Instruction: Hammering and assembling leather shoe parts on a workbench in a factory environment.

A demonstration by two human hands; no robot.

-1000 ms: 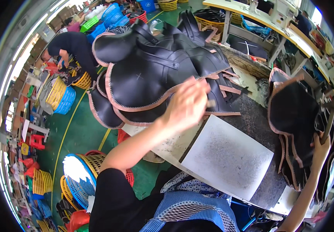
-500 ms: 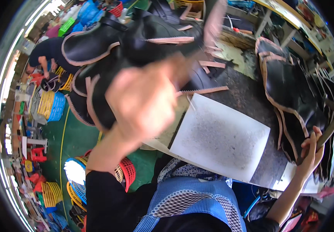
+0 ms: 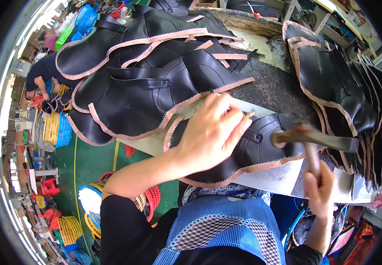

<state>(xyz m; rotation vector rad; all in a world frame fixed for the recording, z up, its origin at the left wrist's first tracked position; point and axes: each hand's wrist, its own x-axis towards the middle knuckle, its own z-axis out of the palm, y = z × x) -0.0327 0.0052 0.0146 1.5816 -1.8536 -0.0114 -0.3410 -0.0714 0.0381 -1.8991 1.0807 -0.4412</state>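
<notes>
Black leather piece (image 3: 259,154) laid across white board (image 3: 277,179); rod (image 3: 250,114) pinched in left hand (image 3: 211,134), hammer (image 3: 308,134) gripped in right hand (image 3: 320,190). Rod best held square to leather.

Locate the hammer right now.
Head view, right of centre: the hammer is in the right hand, its head over the right part of the black leather piece, near the leather stack at right.
</notes>
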